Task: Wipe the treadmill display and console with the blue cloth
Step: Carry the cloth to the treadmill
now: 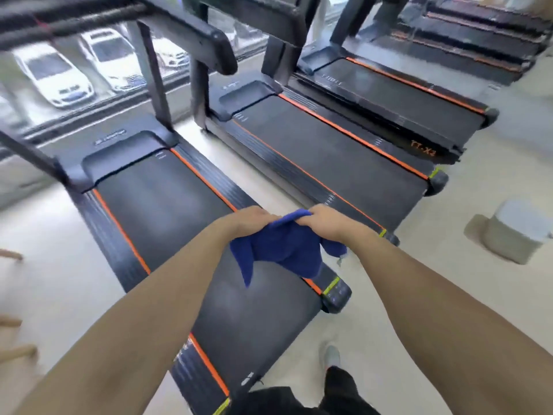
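A person stands at the rear end of a treadmill (167, 211) in a gym, both bare arms stretched forward over its dark running belt. The left hand (250, 220) and the right hand (327, 221) each have their fingers closed on the upper edge of a blue cloth (281, 250), which is bunched between them and hangs down in loose folds, one corner trailing low toward the belt. The cloth is held in the air above the back part of the deck, well apart from the console (191, 34), whose dark underside and handrail show blurred at the top of the view. Two more treadmills (329, 151) with orange side stripes stand in a row to the right on a pale floor (449, 295). White cars (54, 73) are parked outside the window beyond the machines. A shoe (330, 354) and dark trousers show at the bottom edge.
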